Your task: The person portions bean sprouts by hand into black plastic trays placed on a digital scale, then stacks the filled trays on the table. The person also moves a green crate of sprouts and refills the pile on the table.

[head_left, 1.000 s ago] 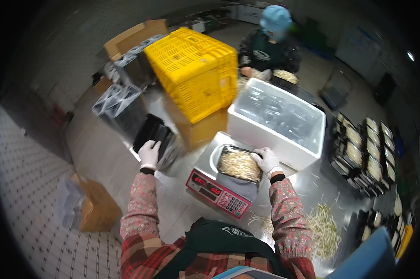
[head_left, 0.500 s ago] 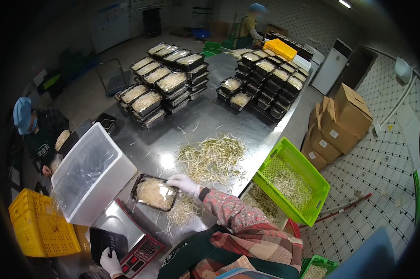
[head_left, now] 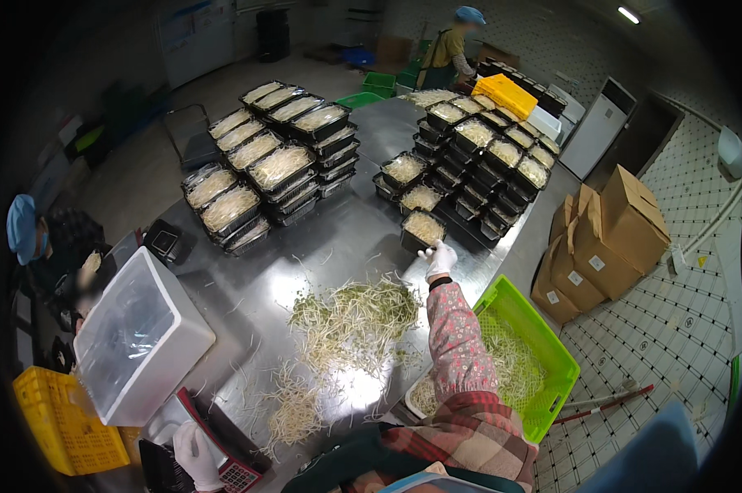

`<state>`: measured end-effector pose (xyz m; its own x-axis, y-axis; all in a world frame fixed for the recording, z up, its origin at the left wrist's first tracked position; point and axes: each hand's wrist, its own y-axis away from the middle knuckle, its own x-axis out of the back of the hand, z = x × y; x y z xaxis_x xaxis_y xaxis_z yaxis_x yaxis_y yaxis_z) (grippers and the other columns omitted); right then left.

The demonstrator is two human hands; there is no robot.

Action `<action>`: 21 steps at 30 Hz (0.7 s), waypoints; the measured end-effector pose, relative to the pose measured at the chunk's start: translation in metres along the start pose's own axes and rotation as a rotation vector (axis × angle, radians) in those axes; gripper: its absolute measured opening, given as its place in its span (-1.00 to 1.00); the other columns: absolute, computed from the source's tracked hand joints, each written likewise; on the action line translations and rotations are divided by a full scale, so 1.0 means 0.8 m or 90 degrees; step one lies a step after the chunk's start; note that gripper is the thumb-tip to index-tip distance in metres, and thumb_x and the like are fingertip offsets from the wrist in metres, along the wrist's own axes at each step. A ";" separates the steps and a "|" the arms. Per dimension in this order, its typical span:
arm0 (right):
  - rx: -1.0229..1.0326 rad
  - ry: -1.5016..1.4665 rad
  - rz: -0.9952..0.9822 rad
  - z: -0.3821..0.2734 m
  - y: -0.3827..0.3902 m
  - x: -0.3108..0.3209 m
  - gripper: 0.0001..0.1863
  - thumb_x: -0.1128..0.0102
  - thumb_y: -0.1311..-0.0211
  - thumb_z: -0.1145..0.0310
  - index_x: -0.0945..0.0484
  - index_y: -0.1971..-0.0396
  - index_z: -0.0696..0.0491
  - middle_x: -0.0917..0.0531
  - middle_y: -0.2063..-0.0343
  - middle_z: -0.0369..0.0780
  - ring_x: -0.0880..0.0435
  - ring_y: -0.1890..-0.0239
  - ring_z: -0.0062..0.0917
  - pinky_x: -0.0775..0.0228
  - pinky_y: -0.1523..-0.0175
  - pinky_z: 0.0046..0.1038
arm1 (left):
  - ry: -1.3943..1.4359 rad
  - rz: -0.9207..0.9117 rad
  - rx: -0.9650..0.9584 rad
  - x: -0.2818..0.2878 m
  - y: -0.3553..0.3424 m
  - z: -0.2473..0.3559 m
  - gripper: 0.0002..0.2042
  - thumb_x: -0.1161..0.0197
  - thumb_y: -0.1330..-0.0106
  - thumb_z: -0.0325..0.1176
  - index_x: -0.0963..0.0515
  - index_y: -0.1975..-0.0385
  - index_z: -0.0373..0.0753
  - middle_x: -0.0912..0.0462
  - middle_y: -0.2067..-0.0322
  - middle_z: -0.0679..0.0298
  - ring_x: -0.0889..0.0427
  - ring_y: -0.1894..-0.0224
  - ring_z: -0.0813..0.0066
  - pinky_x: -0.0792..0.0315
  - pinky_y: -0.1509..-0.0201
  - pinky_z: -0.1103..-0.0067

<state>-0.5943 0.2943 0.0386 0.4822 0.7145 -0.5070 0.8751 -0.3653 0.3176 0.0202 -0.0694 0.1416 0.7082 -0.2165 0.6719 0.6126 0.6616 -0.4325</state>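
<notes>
Hands: two, left hand point(head_left: 194, 456) and right hand point(head_left: 440, 260). At the latter: one tray point(head_left: 424, 227). Stacked groups: two, left group point(head_left: 279, 167) and right group point(head_left: 474, 133), overlapping, exact total not countable. Scale point(head_left: 240, 476): one. Yellow crates point(head_left: 79, 431): two. Lime crate point(head_left: 562, 361): one. Co-workers point(head_left: 443, 53): two. Air conditioner point(head_left: 593, 131): one. Loose sprouts point(head_left: 359, 316): beyond count.

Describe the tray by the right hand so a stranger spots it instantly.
On the metal table, find the tray stack on the right, beyond the green crate. At its near end is a black tray of pale sprouts. Unlike its neighbours, it has the gloved right hand at its near edge.
</notes>
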 end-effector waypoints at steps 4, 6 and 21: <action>0.014 0.029 0.018 0.004 -0.114 -0.073 -0.72 -0.16 -0.20 0.53 -0.34 0.12 0.09 -0.49 0.45 -0.16 -0.54 0.59 -0.35 -0.61 0.47 -0.15 | 0.004 -0.002 0.042 -0.036 -0.005 0.050 -0.84 -0.20 -0.14 -0.68 -0.58 0.28 -0.39 -0.64 0.22 0.10 -0.60 0.15 0.25 -0.43 -0.04 0.48; -0.029 0.052 0.035 0.006 -0.176 -0.087 -0.63 -0.14 -0.20 0.56 -0.31 0.00 0.06 -0.52 0.32 -0.10 -0.58 0.45 -0.23 -0.59 0.32 -0.02 | -0.002 -0.014 0.053 -0.053 -0.009 0.064 -0.84 -0.20 -0.14 -0.67 -0.59 0.28 -0.38 -0.64 0.22 0.09 -0.62 0.15 0.24 -0.44 -0.03 0.47; 0.158 0.402 -0.271 0.068 -0.049 0.007 -0.50 -0.17 -0.34 0.26 -0.34 -0.20 0.13 -0.50 -0.08 -0.11 -0.54 0.03 -0.47 -0.46 -0.01 -0.41 | -0.001 -0.167 0.254 -0.136 0.099 0.085 -0.30 -0.46 0.01 -0.41 -0.35 -0.20 -0.32 -0.33 -0.23 0.03 -0.30 -0.29 0.17 -0.22 -0.34 0.42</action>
<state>-0.6238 0.2798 -0.0203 0.0553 0.9981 0.0288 0.9982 -0.0546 -0.0257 -0.0321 0.0552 0.0753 0.5466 -0.4124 0.7288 0.5882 0.8085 0.0163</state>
